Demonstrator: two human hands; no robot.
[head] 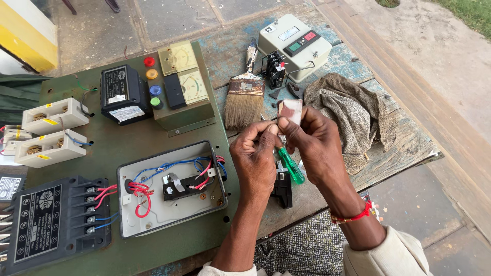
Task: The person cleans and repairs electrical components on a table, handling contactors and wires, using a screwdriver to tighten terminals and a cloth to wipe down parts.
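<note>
While both pinch one card | left hand, right hand | one screwdriver

Green-handled screwdriver, green panel, red wrist thread, mottled grey-brown cloth.

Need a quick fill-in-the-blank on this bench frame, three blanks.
1. The screwdriver under the hands has a ____ handle.
2. The paintbrush lies with its bristles toward the ____.
3. The right hand wears a ____ thread at the wrist.

Missing words: green; person; red
</note>
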